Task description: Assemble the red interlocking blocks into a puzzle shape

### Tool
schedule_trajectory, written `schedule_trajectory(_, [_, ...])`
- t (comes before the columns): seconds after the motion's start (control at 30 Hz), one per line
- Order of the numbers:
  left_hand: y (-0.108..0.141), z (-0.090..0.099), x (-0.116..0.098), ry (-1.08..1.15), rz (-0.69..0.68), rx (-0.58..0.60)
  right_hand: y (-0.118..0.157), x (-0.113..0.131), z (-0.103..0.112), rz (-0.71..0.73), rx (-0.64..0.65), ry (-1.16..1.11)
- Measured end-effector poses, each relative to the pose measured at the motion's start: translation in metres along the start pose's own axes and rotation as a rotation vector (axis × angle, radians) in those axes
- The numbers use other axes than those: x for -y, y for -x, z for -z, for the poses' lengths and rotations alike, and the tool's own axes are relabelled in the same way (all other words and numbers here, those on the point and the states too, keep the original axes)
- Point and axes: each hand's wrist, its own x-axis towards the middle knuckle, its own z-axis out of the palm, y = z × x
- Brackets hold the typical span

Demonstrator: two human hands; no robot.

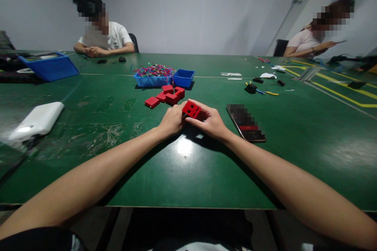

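A small red block [191, 109] with dark square and slit openings is held up just above the table. Thumb and fingers of my right hand [214, 122] close around its right side. My left hand [171, 120] is curled against its left edge, and most of those fingertips are hidden. Beyond my hands lie several similar red blocks [152, 102] in a loose pile. Behind them a blue tray [153, 82] is heaped with thin coloured wires [154, 70]. A smaller blue bin [184, 79] touches its right side.
A phone [250, 128] lies right of my hands. Farther right are wire cutters [251, 88] and scraps. At left rest a white device [39, 119] with a cable and a tilted blue bin [51, 68]. Two people [103, 39] sit across the green table [188, 176].
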Motion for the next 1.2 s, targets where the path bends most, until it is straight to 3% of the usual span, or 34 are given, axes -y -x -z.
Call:
schedule_trajectory(0.3, [0.0,0.005,-0.005,0.111,0.071,0.056,0.002,-0.004,-0.002,-0.007,-0.026,0.026])
schedule_trajectory(0.6, [-0.011,-0.002,0.014,0.936,0.202,0.033,0.0,-0.007,-0.001,-0.082,-0.049,-0.039])
schedule_trajectory(0.87, [-0.021,0.001,0.017,1.17,0.487,-0.177,-0.001,-0.016,-0.002,-0.173,-0.005,0.083])
schedule_trajectory(0.97, [-0.019,0.002,0.013,1.153,0.452,-0.187,0.0,-0.014,-0.003,-0.195,-0.013,0.126])
schedule_trajectory(1.2, [-0.012,-0.001,0.01,1.062,0.186,-0.16,-0.006,-0.018,-0.003,-0.321,-0.163,0.071])
